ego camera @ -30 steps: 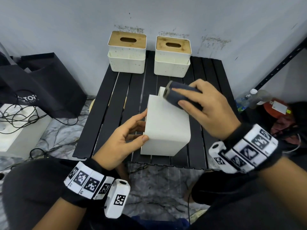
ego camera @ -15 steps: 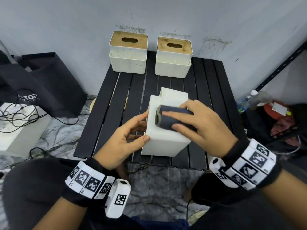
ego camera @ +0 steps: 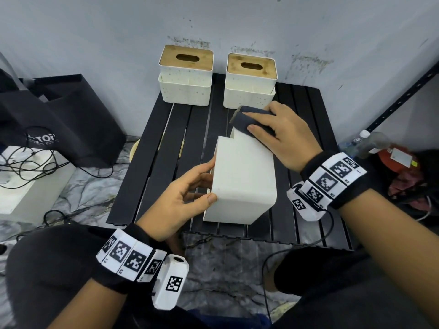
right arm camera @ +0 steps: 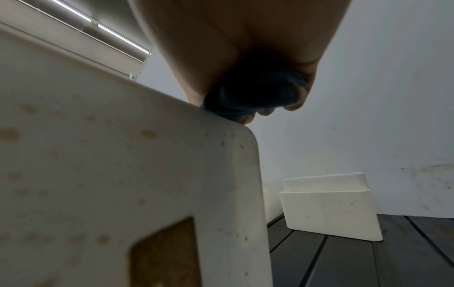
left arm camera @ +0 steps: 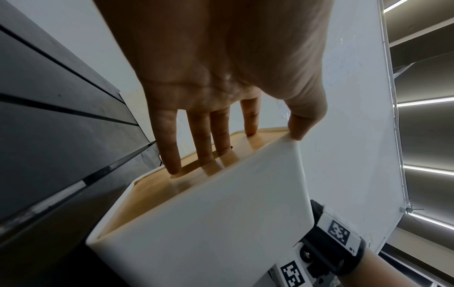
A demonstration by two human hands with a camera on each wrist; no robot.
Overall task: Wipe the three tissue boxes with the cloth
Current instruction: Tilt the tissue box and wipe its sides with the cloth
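A white tissue box [ego camera: 244,181] lies on its side in the middle of the black slatted table [ego camera: 156,167]. My left hand [ego camera: 206,184] holds its left end: straight fingers [left arm camera: 172,147] press on the wooden lid and the thumb sits on the top edge. My right hand [ego camera: 263,122] grips a folded dark blue cloth [ego camera: 242,122] and presses it on the box's far end [right arm camera: 110,174]; the cloth [right arm camera: 245,97] is bunched under the curled fingers. Two more white tissue boxes with wooden lids [ego camera: 186,74] [ego camera: 250,81] stand upright at the table's back.
A wall rises just behind the back boxes. A black bag [ego camera: 59,119] and a white block with cables [ego camera: 23,181] lie on the floor to the left. A bottle [ego camera: 363,141], red clutter and a black rack post [ego camera: 403,96] are on the right.
My right hand drew the cloth along the box's upper face toward me, then pushed it back out to the far end. The left hand and the box stayed put.
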